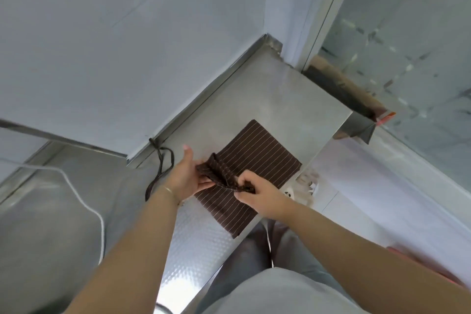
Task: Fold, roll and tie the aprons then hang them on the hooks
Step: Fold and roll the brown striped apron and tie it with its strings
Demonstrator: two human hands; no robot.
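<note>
Hands: 2, both on 1 item. Left hand [188, 176], palm turned inward with thumb raised, fingers curled under a lifted fold at the near-left edge of the apron [251, 171]. Right hand [257, 195], knuckles up, pinches the same raised fold just beside the left. Apron: brown, pinstriped, folded flat into an oblong on the steel bench [293, 89]; long axis runs from the person's near side away to the far right, stripes along it. The raised fold lies across that axis, directly between the hands, neither clearly nearer. Apron strap [160, 163] trails left across the bench. Judged step: starting the roll away from the body.
</note>
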